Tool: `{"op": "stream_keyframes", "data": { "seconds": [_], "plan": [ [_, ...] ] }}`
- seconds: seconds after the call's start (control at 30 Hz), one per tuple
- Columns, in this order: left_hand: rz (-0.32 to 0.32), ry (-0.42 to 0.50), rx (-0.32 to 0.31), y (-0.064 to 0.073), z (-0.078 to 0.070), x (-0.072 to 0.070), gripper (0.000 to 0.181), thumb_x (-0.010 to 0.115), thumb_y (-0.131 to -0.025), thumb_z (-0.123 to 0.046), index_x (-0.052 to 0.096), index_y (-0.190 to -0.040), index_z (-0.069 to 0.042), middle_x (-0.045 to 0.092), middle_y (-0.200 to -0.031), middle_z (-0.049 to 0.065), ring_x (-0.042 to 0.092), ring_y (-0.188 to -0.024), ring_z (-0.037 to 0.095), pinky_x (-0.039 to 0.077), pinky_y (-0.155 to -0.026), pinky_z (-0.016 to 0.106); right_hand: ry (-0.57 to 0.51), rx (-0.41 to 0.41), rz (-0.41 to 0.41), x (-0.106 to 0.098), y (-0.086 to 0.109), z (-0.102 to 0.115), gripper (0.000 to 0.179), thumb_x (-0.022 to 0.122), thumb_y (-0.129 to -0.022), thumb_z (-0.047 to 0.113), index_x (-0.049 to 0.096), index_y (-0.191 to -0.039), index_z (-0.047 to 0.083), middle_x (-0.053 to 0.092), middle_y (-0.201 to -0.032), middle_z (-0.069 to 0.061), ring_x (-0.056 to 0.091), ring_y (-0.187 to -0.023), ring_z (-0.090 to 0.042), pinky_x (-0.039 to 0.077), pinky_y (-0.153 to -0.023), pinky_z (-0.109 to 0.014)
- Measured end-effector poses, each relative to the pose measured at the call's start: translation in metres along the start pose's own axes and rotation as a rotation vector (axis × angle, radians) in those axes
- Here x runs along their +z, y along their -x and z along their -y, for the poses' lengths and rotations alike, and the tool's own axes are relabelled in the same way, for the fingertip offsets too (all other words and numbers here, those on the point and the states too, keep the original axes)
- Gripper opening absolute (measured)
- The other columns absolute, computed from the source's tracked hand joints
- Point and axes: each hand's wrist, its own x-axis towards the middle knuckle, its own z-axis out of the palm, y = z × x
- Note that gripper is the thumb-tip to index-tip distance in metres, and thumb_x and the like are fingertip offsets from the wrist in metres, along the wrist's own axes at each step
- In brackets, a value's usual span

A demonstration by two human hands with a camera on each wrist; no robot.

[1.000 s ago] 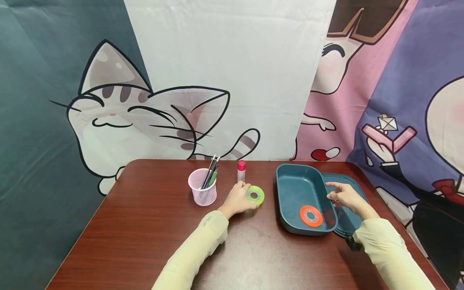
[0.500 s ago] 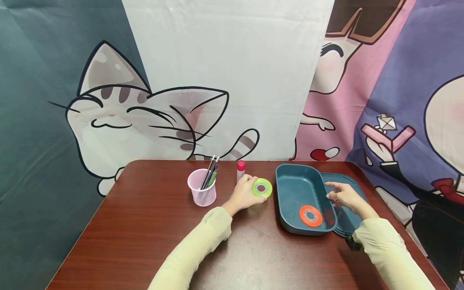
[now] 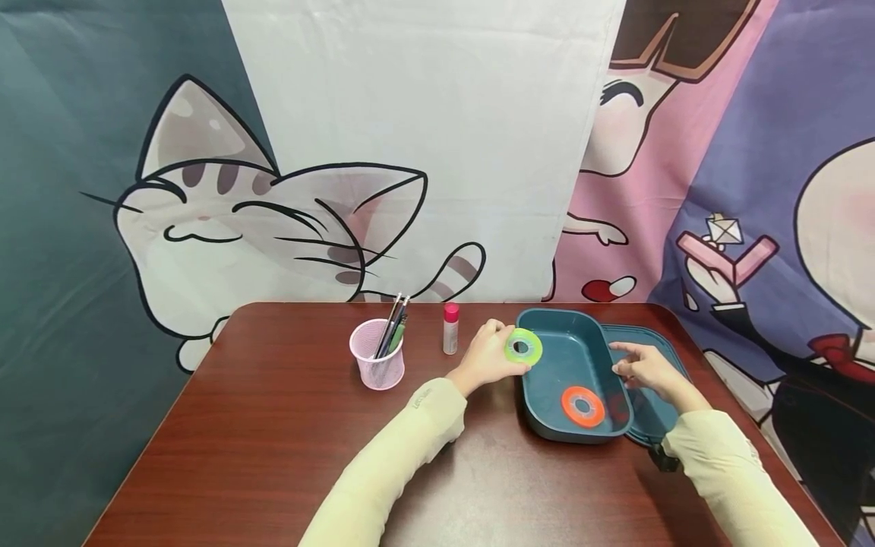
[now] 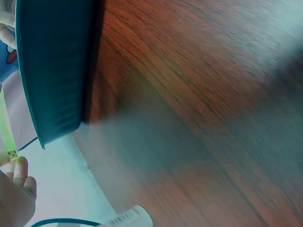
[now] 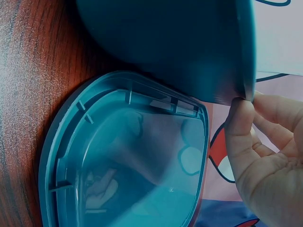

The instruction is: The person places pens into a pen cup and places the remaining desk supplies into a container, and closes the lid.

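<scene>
Between its fingertips the left hand [image 3: 488,354] pinches a green tape roll [image 3: 522,347], held up over the left rim of a dark teal plastic box [image 3: 563,438]. In the left wrist view that hand [image 4: 19,189] shows at the lower left, with only the roll's thin edge [image 4: 6,127] visible. An orange tape roll [image 3: 582,407] lies inside the box, toward its near end. At the box's right side, the right hand [image 3: 649,372] holds the rim. The right wrist view shows its thumb [image 5: 241,118] and index finger pinching the rim's edge.
A teal lid [image 3: 659,422] lies right of the box, partly under it. A pink mesh cup [image 3: 378,372] with several pens stands at the left. A glue stick [image 3: 450,330] with a red cap stands upright behind the left forearm. A printed cloth [image 3: 437,114] hangs behind the table.
The left hand has carried the green tape roll rightward and up, from the table beside the glue stick to the box's rim. The right hand stays at the box.
</scene>
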Motion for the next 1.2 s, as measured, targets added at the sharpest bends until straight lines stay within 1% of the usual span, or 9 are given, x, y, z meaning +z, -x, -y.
{"op": "stream_keyframes", "data": {
  "seconds": [0.2,0.43,0.63,0.87,1.03,1.2],
  "plan": [
    [0.044,-0.069,-0.009,-0.007,-0.011,0.008,0.073,0.071,-0.066,-0.047,0.05,-0.126,-0.011,0.049,-0.11,0.002,0.045,-0.1,0.013,0.042,-0.082,0.022,0.0,0.01,-0.001,0.0,-0.001,0.0,0.054,0.049,-0.086,0.004,0.028,-0.133,-0.008,0.056,-0.08,-0.008,0.054,-0.066,-0.011,0.052,-0.063,-0.033],
    [0.103,-0.126,-0.013,-0.013,-0.023,0.019,0.071,0.07,-0.068,-0.047,0.049,-0.127,-0.014,0.049,-0.118,0.001,0.046,-0.106,0.013,0.044,-0.086,0.023,-0.006,0.002,0.002,0.0,0.001,0.002,0.053,0.049,-0.086,0.004,0.027,-0.133,-0.009,0.057,-0.086,-0.014,0.054,-0.068,-0.013,0.051,-0.061,-0.03],
    [0.159,-0.192,-0.006,-0.015,-0.031,0.028,0.067,0.069,-0.069,-0.047,0.05,-0.126,-0.017,0.049,-0.123,-0.001,0.046,-0.109,0.013,0.045,-0.085,0.024,-0.012,0.012,-0.004,0.001,0.001,0.003,0.053,0.05,-0.086,0.005,0.028,-0.133,-0.008,0.057,-0.085,-0.012,0.054,-0.067,-0.012,0.051,-0.061,-0.029],
    [0.163,-0.313,0.018,-0.017,-0.036,0.037,0.065,0.067,-0.069,-0.05,0.052,-0.123,-0.018,0.052,-0.12,-0.004,0.05,-0.107,0.013,0.041,-0.09,0.025,-0.017,0.007,-0.003,0.001,0.001,0.002,0.054,0.05,-0.087,0.005,0.027,-0.134,-0.008,0.057,-0.083,-0.009,0.054,-0.067,-0.011,0.051,-0.06,-0.028],
    [0.167,-0.351,0.022,-0.018,-0.039,0.041,0.064,0.066,-0.07,-0.052,0.053,-0.121,-0.017,0.054,-0.12,-0.003,0.051,-0.106,0.013,0.037,-0.093,0.027,-0.015,0.008,-0.007,0.001,0.0,0.0,0.053,0.049,-0.087,0.004,0.027,-0.134,-0.008,0.057,-0.082,-0.009,0.054,-0.066,-0.01,0.051,-0.06,-0.028],
    [0.155,-0.377,0.004,-0.018,-0.042,0.044,0.063,0.065,-0.071,-0.052,0.053,-0.121,-0.016,0.054,-0.119,-0.003,0.05,-0.105,0.012,0.036,-0.092,0.028,-0.017,0.006,-0.006,0.0,-0.001,-0.001,0.054,0.049,-0.087,0.005,0.027,-0.134,-0.007,0.057,-0.082,-0.009,0.054,-0.066,-0.009,0.051,-0.061,-0.028]
  ]
}}
